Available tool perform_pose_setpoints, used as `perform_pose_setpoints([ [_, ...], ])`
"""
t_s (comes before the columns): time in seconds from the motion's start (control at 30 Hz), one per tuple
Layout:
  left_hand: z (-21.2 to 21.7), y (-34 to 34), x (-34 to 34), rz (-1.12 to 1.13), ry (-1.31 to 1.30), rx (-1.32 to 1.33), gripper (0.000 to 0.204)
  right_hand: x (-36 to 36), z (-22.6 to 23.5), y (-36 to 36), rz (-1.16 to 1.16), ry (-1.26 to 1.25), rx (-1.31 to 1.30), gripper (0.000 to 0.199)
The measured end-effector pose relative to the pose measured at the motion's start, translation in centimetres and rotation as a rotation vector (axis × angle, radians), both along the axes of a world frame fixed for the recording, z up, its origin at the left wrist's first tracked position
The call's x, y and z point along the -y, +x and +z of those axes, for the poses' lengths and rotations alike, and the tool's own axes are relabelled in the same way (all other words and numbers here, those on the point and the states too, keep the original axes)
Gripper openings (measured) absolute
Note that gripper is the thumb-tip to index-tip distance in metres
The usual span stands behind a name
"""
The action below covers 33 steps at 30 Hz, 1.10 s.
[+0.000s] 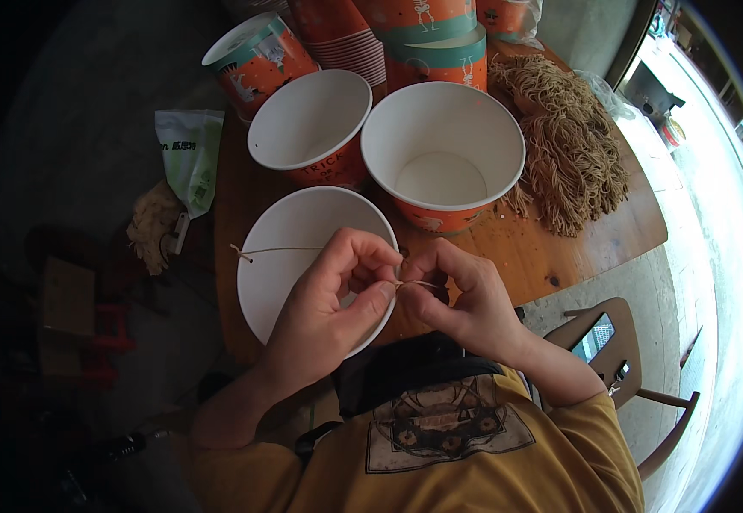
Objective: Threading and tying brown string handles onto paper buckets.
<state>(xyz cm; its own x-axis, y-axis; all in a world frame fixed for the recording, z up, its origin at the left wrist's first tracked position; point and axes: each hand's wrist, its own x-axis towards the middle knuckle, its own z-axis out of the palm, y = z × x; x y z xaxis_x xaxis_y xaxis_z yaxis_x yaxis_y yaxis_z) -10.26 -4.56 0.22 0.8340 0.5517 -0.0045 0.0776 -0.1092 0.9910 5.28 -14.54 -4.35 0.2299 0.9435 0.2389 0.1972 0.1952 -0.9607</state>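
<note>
A white-lined paper bucket (273, 295) stands at the near edge of the table, its mouth turned up toward me. A thin tan cord (284, 249) runs across its mouth from a knotted end at the left rim. My left hand (337, 299), over the bucket's right side, pinches the cord between thumb and fingers. Right beside it, my right hand (465, 295) is closed on the cord's end, with the fingertips of both hands nearly touching at the right rim. The fingers partly hide the cord there.
Two more open buckets, one left (312, 120) and one right (444, 145), stand behind. Stacked orange buckets (337, 38) rise at the back. A heap of tan cords (572, 137) lies on the wooden table (594, 252). A chair (624, 342) holding a phone stands at right.
</note>
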Motion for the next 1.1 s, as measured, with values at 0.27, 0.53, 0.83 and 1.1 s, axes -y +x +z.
perform_pose_setpoints([
  [0.27,-0.1,-0.1,-1.0,0.016,-0.475,0.030,0.018,-0.1,0.0,-0.2,0.041,-0.014,-0.066,0.013],
  [0.53,-0.1,0.0,-1.0,0.044,-0.537,0.030,0.017,-0.3,-0.5,-0.8,-0.142,0.248,0.204,0.016],
  [0.83,-0.3,0.1,-1.1,0.062,-0.533,0.015,0.017,-0.3,-0.3,-0.2,-0.156,0.336,0.575,0.016],
  [1.1,-0.3,0.2,-1.2,0.034,-0.540,0.001,0.017,-0.4,-0.9,0.1,0.125,-0.175,-0.598,0.012],
])
